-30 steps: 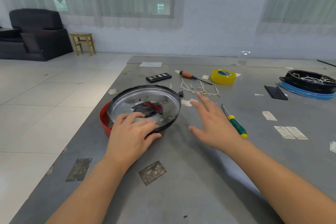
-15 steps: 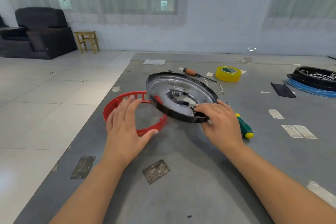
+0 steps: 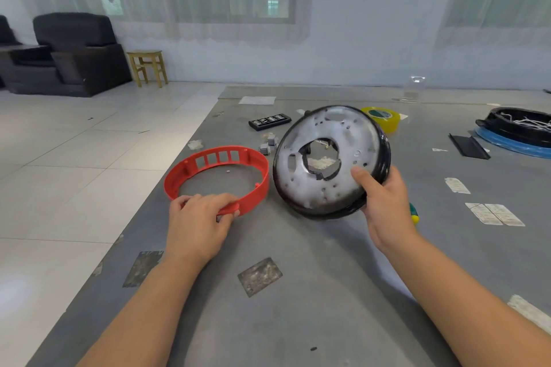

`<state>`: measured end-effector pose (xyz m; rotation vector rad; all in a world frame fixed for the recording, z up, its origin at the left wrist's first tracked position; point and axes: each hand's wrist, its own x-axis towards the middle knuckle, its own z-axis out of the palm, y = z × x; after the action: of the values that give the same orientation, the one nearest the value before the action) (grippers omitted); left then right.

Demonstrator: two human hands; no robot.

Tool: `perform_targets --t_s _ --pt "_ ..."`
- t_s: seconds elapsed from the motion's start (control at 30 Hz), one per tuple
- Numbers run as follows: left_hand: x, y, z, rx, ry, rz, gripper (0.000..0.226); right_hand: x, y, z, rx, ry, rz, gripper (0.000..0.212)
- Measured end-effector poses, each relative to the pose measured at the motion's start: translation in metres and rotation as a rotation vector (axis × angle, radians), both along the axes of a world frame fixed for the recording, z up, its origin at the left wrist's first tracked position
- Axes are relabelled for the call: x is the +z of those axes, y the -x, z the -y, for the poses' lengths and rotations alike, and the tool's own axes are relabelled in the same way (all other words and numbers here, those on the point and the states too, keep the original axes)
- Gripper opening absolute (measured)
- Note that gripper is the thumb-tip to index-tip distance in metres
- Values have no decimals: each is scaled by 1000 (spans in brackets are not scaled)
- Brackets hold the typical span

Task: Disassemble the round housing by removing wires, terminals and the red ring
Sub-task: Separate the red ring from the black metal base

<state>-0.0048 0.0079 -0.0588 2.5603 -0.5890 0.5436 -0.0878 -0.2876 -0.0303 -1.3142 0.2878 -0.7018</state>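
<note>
Compared with the frame half a second earlier, the round housing point(image 3: 331, 159) has been lifted higher and tipped more steeply, so its silver inner face now points toward the camera and its lower rim sits near the table point(image 3: 298, 307). It now stands fully apart from the red ring point(image 3: 217, 179), which it overlapped before. The left hand, previously laid flat over the ring, has curled onto it.

Left hand point(image 3: 198, 220): fingers curled over the near wall of the red ring at about its 6 o'clock point, gripping it. The ring lies flat on the table, at 9 o'clock from the housing.

Right hand point(image 3: 384, 202): closed on the housing rim at about its 4 o'clock point, thumb point(image 3: 362, 177) pressed on the silver face, the other fingers hidden behind the black edge. The table shows through the housing's central opening.

Beyond the housing, at 12 to 1 o'clock, is a yellow tape roll point(image 3: 383, 119); at 11 o'clock lies a black bit case point(image 3: 269, 121). A green-and-yellow screwdriver handle point(image 3: 413, 213) shows just past the right wrist.
</note>
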Motion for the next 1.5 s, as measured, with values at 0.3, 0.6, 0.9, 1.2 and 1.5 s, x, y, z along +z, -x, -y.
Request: perform_targets --t_s 0.3,0.6,0.9,1.2,1.5 --pt "2 0 -2 20 133 105 19 -13 -9 -10 159 -286 -312 52" --pt "-1 1 1 -49 140 75 18 -12 4 -24 117 671 -693 103" --pt "-4 1 3 -78 136 57 18 -19 8 -47 75 1410 -560 75" --pt "-1 0 4 -87 147 64 18 -22 1 -60 194 1608 -462 81" --pt "8 8 6 -167 836 -57 16 -20 7 -42 164 1600 -528 85"
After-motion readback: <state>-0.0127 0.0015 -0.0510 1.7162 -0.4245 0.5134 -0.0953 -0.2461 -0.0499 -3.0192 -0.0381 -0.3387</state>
